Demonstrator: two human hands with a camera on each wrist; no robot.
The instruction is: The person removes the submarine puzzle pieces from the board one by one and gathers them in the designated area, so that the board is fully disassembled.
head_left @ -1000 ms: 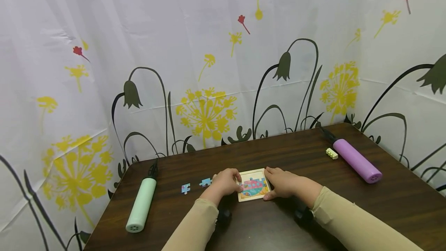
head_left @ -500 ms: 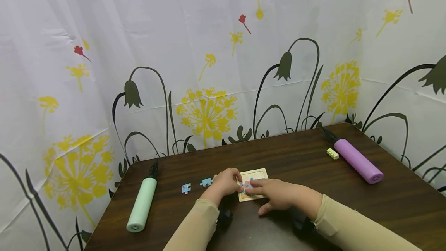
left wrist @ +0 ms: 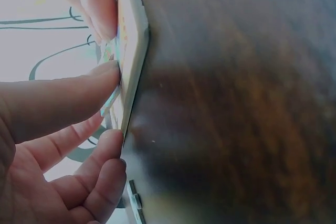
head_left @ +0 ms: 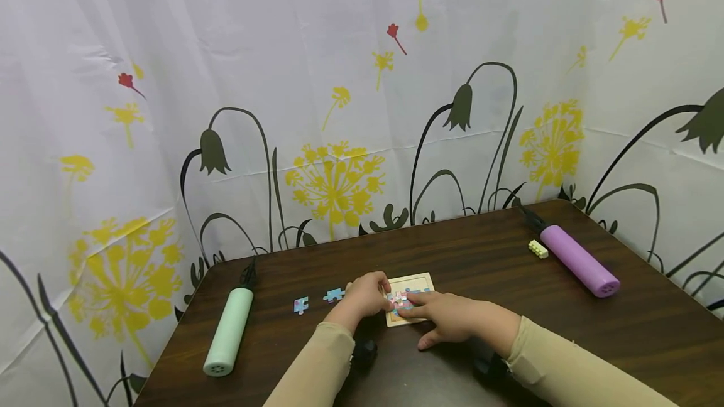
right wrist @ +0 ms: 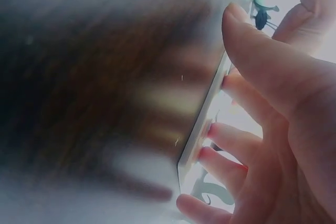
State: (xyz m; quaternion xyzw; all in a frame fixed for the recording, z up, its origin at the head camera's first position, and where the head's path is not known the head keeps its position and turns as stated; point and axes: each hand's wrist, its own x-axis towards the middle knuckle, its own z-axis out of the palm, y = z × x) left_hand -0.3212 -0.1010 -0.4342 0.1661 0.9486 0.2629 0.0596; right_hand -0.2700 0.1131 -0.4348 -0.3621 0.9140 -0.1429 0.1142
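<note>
A small wooden jigsaw tray (head_left: 420, 277) with a pale frame lies on the dark table, several colourful pieces set inside. My left hand (head_left: 364, 297) is at its left side, pinching a jigsaw piece (left wrist: 109, 103) between thumb and forefinger; the piece tilts at the tray's edge in the left wrist view. From the right, my right hand (head_left: 455, 316) reaches over the tray, its fairly straight fingertips touching the pieces and hiding part of the picture. Its thumb stays apart, off the near edge. Two loose blue jigsaw pieces lie left of my left hand, one (head_left: 301, 305) farther out and one (head_left: 334, 295) nearer.
A mint-green hand pump (head_left: 229, 331) lies at the table's left, a purple hand pump (head_left: 579, 261) at the right. Beside the purple one sits a pale yellow toy brick (head_left: 538, 249). Behind the table (head_left: 452, 237) hangs a flower-printed curtain (head_left: 339, 49).
My right hand has left the tray's right edge and moved left over it, its fingers now on the pieces. The left hand has stayed at the left side.
</note>
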